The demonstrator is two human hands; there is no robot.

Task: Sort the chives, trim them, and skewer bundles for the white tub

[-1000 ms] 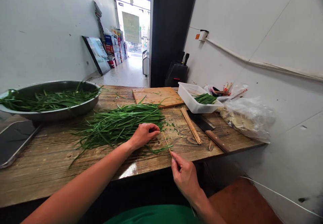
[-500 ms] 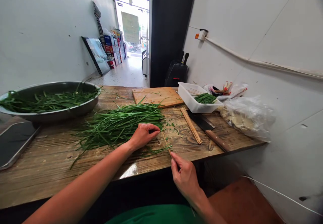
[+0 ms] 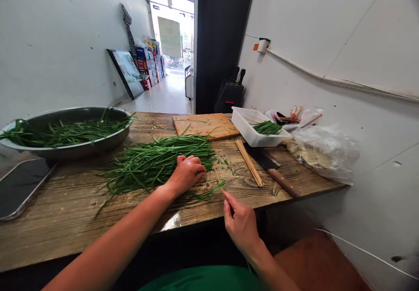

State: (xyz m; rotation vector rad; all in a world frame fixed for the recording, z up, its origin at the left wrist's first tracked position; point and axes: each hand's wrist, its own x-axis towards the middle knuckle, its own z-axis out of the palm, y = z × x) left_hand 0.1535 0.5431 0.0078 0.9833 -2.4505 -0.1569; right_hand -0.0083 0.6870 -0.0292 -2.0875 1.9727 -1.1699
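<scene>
My right hand [image 3: 241, 223] pinches a thin wooden skewer [image 3: 217, 174] near its lower end, over the table's front edge. The skewer points up and away to the left, and green garlic chive strands [image 3: 213, 188] cross it at the middle. Whether they are pierced I cannot tell. My left hand [image 3: 187, 171] rests on the right part of a heap of garlic chives [image 3: 147, 162], fingers curled in; what is between its fingertips is hidden. Right of the heap lies a bundle of skewers [image 3: 249, 163].
A cleaver [image 3: 271, 168] lies beside the skewer bundle. Behind are a cutting board [image 3: 203, 125] and a white plastic tray [image 3: 258, 140] with skewered chives. A metal bowl [image 3: 88, 147] of chives and a phone [image 3: 22, 186] are at left, a plastic bag [image 3: 327, 155] at right.
My left hand has moved from beside the skewer's tip back left onto the heap, its fingers curling in. My right hand has hardly moved and still holds the skewer.
</scene>
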